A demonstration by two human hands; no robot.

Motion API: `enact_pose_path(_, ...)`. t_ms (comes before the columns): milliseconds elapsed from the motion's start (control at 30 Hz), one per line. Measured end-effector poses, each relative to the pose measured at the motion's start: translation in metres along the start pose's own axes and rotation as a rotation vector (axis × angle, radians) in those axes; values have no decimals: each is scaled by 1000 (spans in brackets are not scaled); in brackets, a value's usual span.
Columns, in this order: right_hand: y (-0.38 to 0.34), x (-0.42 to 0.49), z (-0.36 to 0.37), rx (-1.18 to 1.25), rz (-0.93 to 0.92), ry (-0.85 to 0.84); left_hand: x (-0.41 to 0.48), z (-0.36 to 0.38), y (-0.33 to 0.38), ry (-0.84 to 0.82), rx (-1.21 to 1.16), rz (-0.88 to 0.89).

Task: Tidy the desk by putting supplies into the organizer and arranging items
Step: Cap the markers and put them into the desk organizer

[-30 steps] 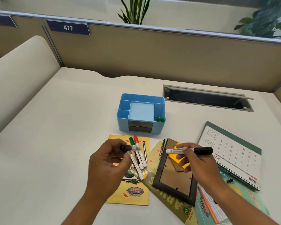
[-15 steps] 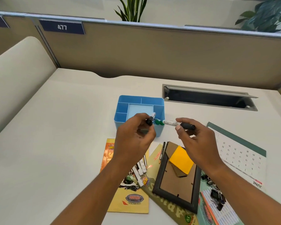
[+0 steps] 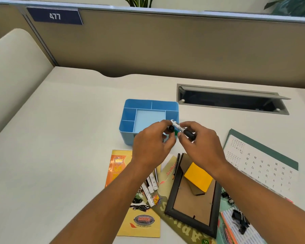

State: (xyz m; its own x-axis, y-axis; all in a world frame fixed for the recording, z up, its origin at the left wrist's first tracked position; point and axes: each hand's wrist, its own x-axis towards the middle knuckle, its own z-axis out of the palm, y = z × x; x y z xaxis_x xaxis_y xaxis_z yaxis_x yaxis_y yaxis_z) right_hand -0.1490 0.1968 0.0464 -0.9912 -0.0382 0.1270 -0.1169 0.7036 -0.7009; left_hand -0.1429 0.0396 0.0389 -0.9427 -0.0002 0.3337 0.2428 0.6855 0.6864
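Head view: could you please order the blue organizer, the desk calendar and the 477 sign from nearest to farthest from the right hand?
1. Blue organizer, just left of and behind the right hand.
2. Desk calendar, lying flat to the hand's right.
3. 477 sign, up on the partition, far back on the left.

The left forearm [image 3: 102, 201] and right forearm [image 3: 257, 198] are bare along the whole visible length. The left grip [image 3: 151, 145] and right grip [image 3: 202, 147] are 2 bare hands, uncovered at wrist, knuckles and fingers.
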Motion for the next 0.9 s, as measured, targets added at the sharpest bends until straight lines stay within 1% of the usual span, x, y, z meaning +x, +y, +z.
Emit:
enact_pose_path(200, 3, 10, 3, -36, 41, -86, 1, 8, -5, -58, 56, -24)
enact_pose_path(333, 6, 7, -1, -35, 76, -75, -5, 6, -10, -84, 54, -91)
enact_pose_path(533, 17, -11, -10, 17, 148, -39, -42, -7, -24, -42, 26, -316)
enact_pose_path(667, 24, -34, -7, 52, 199, -52, -82, -15, -32, -46, 34, -471)
enact_pose_path(767, 25, -54, 2, 34, 228, -114, -112, -19, -37, -103, 47, -579)
enact_pose_path(900, 22, -80, 18, -25, 232, -239, -140, -14, -41, -294, 172, -706)
